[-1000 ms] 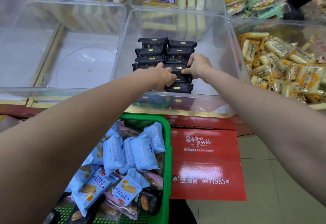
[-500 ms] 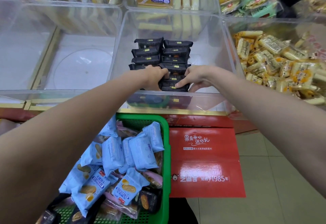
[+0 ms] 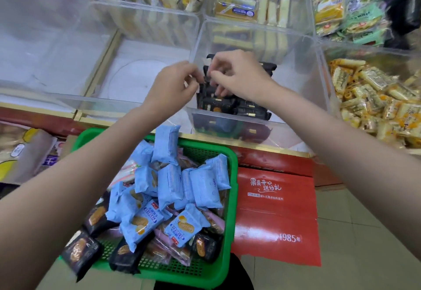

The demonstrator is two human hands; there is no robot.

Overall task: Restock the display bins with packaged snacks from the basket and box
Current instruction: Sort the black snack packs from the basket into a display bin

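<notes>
Rows of black snack packets point(image 3: 246, 109) lie in the middle clear display bin point(image 3: 319, 73). Both hands are over the bin's left side, close together. My left hand point(image 3: 175, 84) has its fingers curled and pinches the edge of a black packet by the bin's left wall. My right hand point(image 3: 237, 75) curls its fingers onto the black packets just beside it and hides the rows beneath. Below them stands the green basket point(image 3: 231, 221), heaped with light blue packets point(image 3: 168, 187), some pink ones and dark ones. A red box point(image 3: 273, 216) lies closed to its right.
Left of the middle bin is a clear bin point(image 3: 136, 73) with a bare floor. The bin on the right holds yellow packets point(image 3: 376, 98). Bins behind hold cake slices point(image 3: 239, 2) and green-yellow bags point(image 3: 355, 16). Tiled floor lies at lower right.
Both hands have lifted off the front of the black rows and drawn together toward the bin's left side. The view has shifted, and the bins now sit further right.
</notes>
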